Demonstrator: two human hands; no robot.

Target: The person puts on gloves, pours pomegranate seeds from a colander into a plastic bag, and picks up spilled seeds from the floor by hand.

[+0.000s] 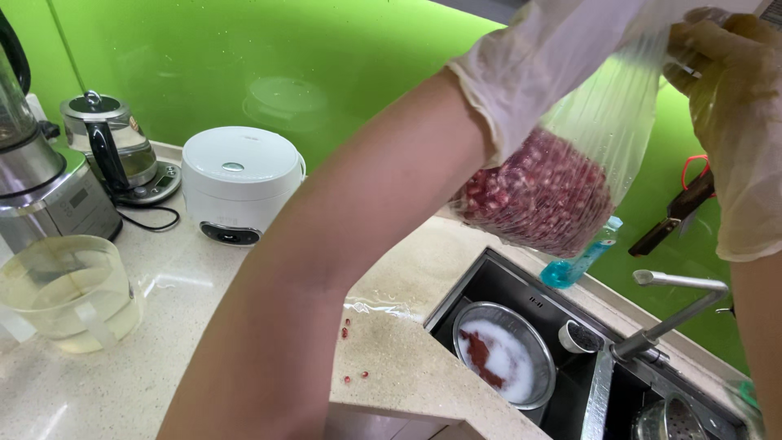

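Clear plastic bag [562, 175] of red beans held up over sink [497, 281], neck gripped by closed fingers of gloved left hand [538, 57] and right hand [733, 98].

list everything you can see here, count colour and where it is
plastic bag of red beans: one, clear bag with red contents, held up over the sink
metal bowl: one, silver, in the sink, holding cloudy water and some red beans
sink: one, dark steel, lower right
tap: one, silver, over the sink
soap bottle: one, blue, behind the sink
spilled beans: a few, red, on the counter
rice cooker: one, white, back of the counter
kettle: one, glass and steel, back left
blender: one, steel base, far left
plastic jug: one, clear, left front
left hand: gloved, gripping the bag
right hand: gloved, at the bag's top
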